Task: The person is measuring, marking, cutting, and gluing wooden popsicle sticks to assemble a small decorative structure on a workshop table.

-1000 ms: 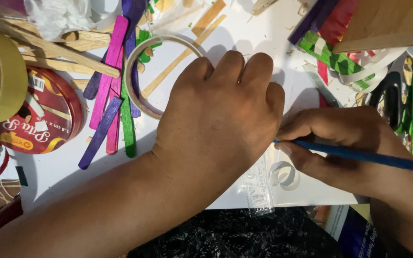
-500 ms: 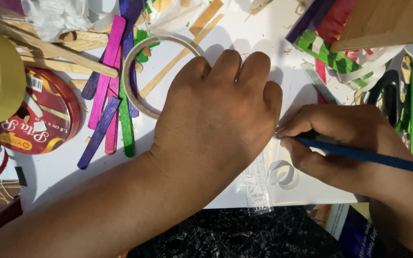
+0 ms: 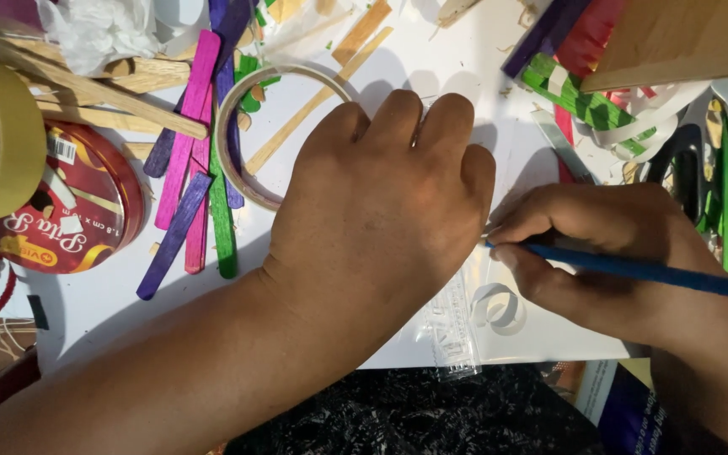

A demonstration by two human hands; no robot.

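Presently, left hand (image 3: 381,202): laid flat, fingers unclenched, nothing grasped; pressed on white paper (image 3: 516,143) on the table.
Right hand (image 3: 600,253): closed round a blue pencil (image 3: 650,271), tip at the left hand's edge.
Pencil handling: judged light, stiff; best gripped near the tip.
Paper: thin, easily shifted; a clear ruler (image 3: 452,333) lies upon it.
Containers: red round tin (image 3: 61,211), lid shut, contents unseen.
Nearby: coloured craft sticks (image 3: 187,168), tape ring (image 3: 238,139).
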